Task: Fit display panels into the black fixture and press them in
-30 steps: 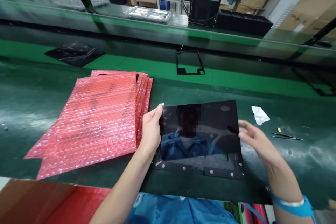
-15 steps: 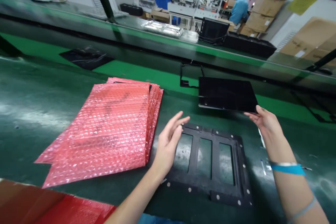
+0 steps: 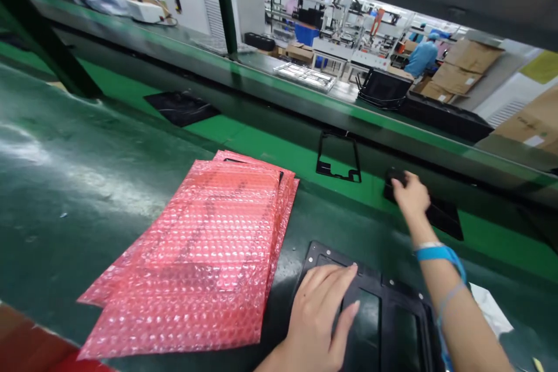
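Note:
My left hand (image 3: 320,317) lies over the left part of a black frame-like plate (image 3: 386,302) with rectangular openings and small silvery dots along its rim. Its fingers are stretched out and rest on the plate. Further off, my right hand (image 3: 412,197) reaches to the green strip at the back. Its thumb and fingers close on a small black object (image 3: 394,176), whose kind I cannot make out. A dark flat sheet (image 3: 444,218) shows beside and partly behind that hand. Left of the plate lies a stack of pink bubble-wrap bags (image 3: 213,238) with dark flat shapes inside.
A thin black bezel frame (image 3: 339,157) lies on the green strip (image 3: 257,142), with another dark sheet (image 3: 181,107) further left. A raised shelf (image 3: 270,90) runs across behind. White paper (image 3: 490,308) lies right of my forearm. A person in blue (image 3: 422,58) is far away.
My right hand no longer holds the glossy black panel and now grips a small black object at the back. My left hand has come down onto the plate. The view has shifted.

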Action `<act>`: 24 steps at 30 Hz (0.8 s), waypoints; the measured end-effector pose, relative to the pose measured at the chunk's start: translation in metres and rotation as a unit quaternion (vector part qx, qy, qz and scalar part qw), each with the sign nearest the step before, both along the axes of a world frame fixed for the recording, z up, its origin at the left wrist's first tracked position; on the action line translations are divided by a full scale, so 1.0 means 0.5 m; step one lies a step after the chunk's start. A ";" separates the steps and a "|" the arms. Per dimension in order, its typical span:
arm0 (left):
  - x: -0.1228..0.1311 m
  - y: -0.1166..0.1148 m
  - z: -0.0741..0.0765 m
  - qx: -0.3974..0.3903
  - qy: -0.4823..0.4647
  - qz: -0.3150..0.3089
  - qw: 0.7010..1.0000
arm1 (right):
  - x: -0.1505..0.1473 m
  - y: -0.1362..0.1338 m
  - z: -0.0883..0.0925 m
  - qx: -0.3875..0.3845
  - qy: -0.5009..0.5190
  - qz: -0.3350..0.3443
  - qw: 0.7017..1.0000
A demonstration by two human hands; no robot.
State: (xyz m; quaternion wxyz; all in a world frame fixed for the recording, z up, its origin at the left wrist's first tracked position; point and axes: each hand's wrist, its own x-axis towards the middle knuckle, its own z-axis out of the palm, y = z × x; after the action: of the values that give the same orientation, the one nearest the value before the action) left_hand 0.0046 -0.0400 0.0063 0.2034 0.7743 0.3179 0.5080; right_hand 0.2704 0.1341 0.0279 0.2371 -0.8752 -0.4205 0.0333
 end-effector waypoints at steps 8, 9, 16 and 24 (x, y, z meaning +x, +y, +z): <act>0.016 0.003 -0.041 0.095 0.003 0.096 0.991 | -0.364 0.138 -0.057 -0.076 -0.047 0.209 0.974; 0.020 0.004 -0.045 0.098 -0.003 0.103 0.990 | -0.369 0.137 -0.055 -0.086 -0.048 0.212 0.972; 0.024 -0.002 -0.016 0.120 -0.035 0.091 0.988 | -0.244 0.095 0.015 -0.124 -0.016 0.237 0.963; -0.050 -0.020 0.054 0.082 -0.003 0.147 0.986 | -0.003 -0.270 0.057 0.021 -0.016 0.379 0.925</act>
State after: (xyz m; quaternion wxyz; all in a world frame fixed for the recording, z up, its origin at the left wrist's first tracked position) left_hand -0.0206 -0.0499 0.0333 0.0632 0.7316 0.3844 0.5594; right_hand 0.2691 -0.0011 0.0567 0.2185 -0.6458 -0.7251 0.0974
